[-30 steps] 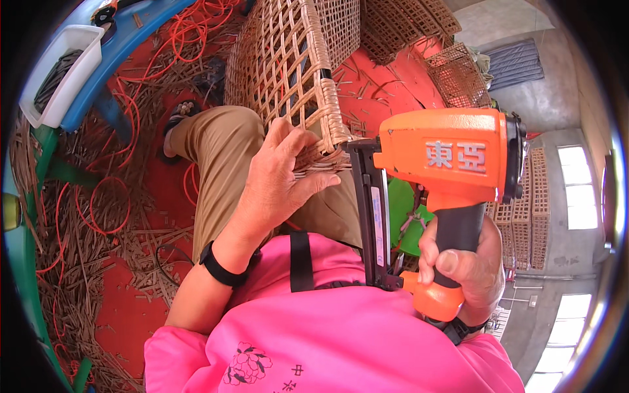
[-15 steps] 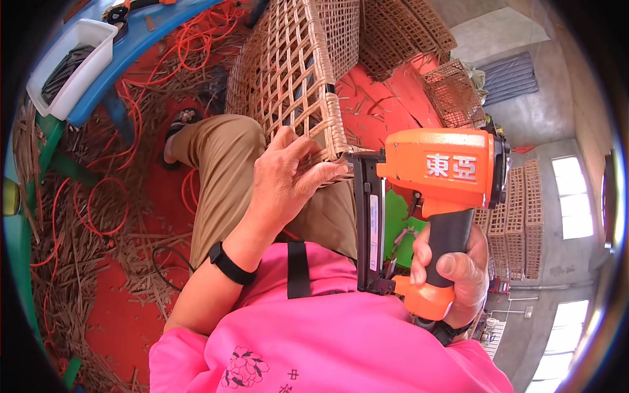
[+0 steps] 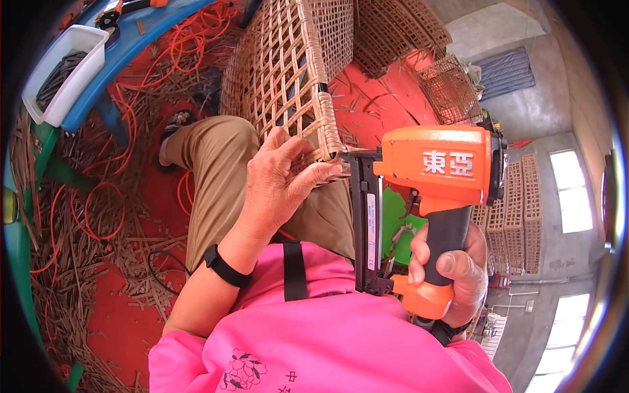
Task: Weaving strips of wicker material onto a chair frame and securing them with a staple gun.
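Note:
An open-weave wicker basket (image 3: 288, 72) rests tilted over my lap, one corner of its wrapped rim towards me. My left hand (image 3: 278, 180) grips that near corner, its thumb along the edge and its fingers bent over the weave, their tips partly hidden. In my right hand (image 3: 458, 268) is an orange and black pneumatic stapler (image 3: 432, 167), held by its dark handle. The stapler's nose meets the basket's corner right beside my left thumb. Its long black magazine (image 3: 367, 223) hangs down towards my pink shirt.
A blue table (image 3: 124, 56) at the far left bears a white bin (image 3: 69, 72) of dark strips. Orange air hoses (image 3: 108, 209) and cane scraps (image 3: 78, 275) litter the red floor. Stacked baskets (image 3: 393, 33) stand farther off; more woven panels (image 3: 514, 216) lean at the right wall.
The whole view shifts very slightly. My hands, the basket corner and the stapler keep the same placing against each other.

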`<state>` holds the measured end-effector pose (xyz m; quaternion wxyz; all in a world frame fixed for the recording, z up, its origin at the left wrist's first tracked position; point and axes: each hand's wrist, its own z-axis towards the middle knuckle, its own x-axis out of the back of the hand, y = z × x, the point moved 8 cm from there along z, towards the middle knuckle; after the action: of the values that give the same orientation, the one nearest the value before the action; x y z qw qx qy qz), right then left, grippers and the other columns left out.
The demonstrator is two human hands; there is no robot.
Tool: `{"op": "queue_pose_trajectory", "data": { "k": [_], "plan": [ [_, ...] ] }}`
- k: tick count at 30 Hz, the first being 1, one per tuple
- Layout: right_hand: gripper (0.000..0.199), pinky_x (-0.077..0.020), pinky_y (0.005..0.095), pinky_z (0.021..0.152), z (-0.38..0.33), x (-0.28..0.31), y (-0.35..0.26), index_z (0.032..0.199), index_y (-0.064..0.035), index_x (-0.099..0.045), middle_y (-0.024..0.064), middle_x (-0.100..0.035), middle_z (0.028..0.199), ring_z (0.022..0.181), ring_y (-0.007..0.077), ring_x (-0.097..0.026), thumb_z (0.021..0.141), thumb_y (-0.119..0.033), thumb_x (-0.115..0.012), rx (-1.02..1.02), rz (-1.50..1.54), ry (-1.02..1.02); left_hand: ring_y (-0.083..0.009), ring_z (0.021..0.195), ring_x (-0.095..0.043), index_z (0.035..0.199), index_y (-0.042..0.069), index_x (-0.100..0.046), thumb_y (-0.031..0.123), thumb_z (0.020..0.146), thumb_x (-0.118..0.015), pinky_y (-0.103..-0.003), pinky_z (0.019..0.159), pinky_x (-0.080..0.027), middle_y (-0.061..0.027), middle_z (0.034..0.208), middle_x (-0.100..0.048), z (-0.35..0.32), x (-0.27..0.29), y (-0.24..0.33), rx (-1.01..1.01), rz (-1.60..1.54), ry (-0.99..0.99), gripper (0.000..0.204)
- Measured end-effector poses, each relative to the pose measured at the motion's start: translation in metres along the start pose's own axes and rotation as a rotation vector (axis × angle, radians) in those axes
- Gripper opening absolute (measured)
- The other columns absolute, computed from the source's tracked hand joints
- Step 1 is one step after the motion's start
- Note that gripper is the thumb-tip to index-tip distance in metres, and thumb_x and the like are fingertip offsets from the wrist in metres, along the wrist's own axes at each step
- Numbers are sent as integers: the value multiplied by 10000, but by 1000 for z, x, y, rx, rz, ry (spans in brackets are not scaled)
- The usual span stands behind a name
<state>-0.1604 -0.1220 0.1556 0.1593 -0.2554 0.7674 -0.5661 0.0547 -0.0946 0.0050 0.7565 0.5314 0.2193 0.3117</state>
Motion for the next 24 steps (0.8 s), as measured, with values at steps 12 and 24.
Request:
{"op": "queue_pose_trajectory", "data": {
  "k": [12, 24],
  "plan": [
    [494, -546, 304, 647, 2, -7, -7, 1172, 43, -568, 86, -627, 842, 688, 160, -668, 811, -182, -819, -75, -177, -2, -209, 673, -548, 858, -1, -694, 317, 771, -910, -346, 636, -474, -81, 796, -518, 2, 2, 2, -60, 14, 7, 394],
    [591, -553, 305, 671, -4, -8, -5, 1280, 46, -544, 93, -636, 848, 705, 166, -667, 816, -189, -826, -22, -156, 1, -220, 653, -553, 835, 6, -687, 364, 771, -893, -361, 612, -463, -85, 792, -521, 3, 1, 0, -53, -7, 22, 418]
  ]
}}
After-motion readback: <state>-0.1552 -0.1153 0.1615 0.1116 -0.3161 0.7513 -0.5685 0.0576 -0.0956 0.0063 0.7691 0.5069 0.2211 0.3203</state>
